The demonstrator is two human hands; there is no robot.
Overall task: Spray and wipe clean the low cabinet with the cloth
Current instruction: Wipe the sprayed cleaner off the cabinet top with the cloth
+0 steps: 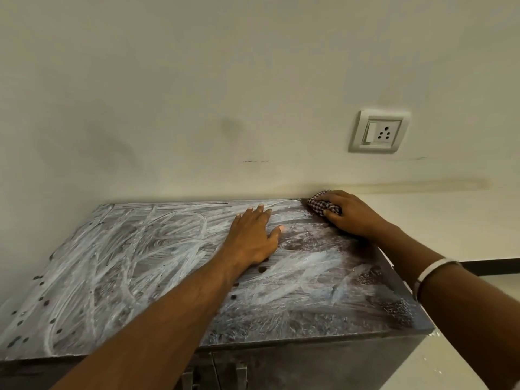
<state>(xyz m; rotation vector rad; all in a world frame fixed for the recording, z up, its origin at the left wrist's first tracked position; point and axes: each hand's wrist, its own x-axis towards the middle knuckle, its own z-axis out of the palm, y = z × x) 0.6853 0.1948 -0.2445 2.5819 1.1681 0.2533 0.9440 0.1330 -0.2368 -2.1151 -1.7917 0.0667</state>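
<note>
Wiping was in hand: the right hand (pixel 351 218) clenched the red-and-white checked cloth (pixel 320 205) at the far right corner of the dark, foam-streaked low cabinet top (pixel 126 263). The left hand (pixel 253 237) lay flat, fingers released. Next, sweeping toward the left edge appeared necessary.

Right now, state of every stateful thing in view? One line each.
left hand: open, flat on the top, empty
right hand: closed on cloth
cloth: bunched, pressed at far right corner
cabinet top: covered in white streaky smears
cabinet doors: look shut
wall socket: nothing plugged in
</note>
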